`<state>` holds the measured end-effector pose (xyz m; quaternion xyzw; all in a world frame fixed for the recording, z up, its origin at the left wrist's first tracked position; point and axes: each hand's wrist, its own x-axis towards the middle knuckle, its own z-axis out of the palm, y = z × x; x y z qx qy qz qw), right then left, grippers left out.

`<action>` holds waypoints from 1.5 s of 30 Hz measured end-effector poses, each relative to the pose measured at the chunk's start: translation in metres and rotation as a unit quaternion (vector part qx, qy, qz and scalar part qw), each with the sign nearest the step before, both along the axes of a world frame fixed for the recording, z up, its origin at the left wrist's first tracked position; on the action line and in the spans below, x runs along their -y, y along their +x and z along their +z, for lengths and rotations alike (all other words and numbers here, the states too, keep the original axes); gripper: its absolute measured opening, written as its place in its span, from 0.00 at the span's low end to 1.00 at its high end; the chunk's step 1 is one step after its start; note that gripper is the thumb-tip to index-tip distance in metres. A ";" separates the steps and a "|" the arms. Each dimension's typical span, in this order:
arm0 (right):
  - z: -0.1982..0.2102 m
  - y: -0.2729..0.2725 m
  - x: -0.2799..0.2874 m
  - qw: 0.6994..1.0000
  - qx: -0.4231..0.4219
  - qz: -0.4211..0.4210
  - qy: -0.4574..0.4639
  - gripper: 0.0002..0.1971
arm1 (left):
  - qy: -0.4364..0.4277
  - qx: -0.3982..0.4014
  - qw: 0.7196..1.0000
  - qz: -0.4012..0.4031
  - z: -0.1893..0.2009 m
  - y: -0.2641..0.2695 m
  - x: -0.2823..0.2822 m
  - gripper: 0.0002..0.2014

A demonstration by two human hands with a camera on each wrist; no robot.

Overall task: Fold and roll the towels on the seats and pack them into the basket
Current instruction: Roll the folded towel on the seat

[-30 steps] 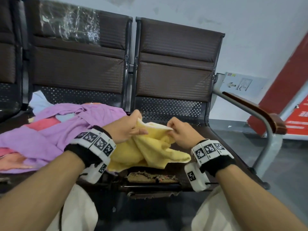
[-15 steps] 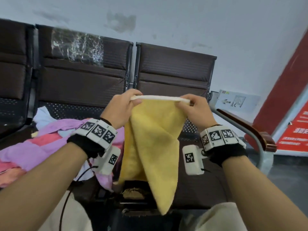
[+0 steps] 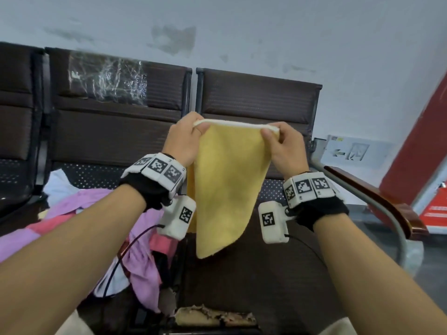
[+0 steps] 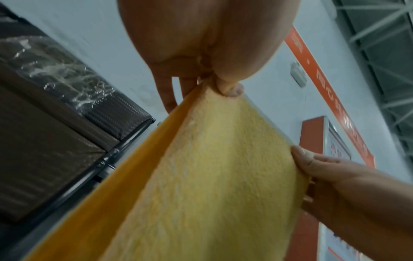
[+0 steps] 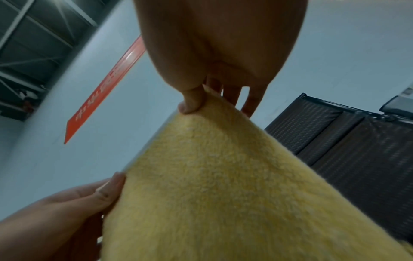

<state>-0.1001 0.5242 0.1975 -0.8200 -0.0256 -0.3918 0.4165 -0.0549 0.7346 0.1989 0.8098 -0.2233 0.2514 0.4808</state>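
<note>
Above the right-hand seat of the row, I hold the yellow towel up in the air by its pale top hem, one corner in each hand. My left hand pinches its corner between thumb and curled fingers, and my right hand does the same at the other end, thumb in front and fingers behind, so the hem runs nearly taut and level between them. Below that line the cloth hangs free, narrowing to a point that dangles clear of the seat, and a second layer shows behind the front one on the left side, so it seems to hang doubled or skewed rather than flat. It looks light, soft and fleecy, with no stiffness of its own; I judge it will sag wherever I am not holding it and will not slip easily from a pinch. The hemmed corners are the sensible places to grip, since the edge there is firmer and gives me a straight line to fold from. Beside it, on the next seat to my left, lies the heap of purple and pink towels waiting their turn. The basket is not in view, so I cannot say where the roll will go.
</note>
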 end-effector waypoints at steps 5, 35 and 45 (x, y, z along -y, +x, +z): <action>-0.027 -0.037 0.001 1.000 -0.001 0.019 0.011 0.02 | -0.045 -0.007 0.997 -0.062 -0.024 -0.030 0.004 0.07; -0.212 -0.093 0.018 0.864 -0.501 -0.050 0.006 0.15 | -0.056 -0.397 0.905 -0.140 -0.212 -0.037 0.022 0.18; -0.229 -0.059 0.024 0.794 -0.600 -0.080 -0.054 0.26 | 0.180 -0.390 0.898 -0.098 -0.263 0.000 0.022 0.29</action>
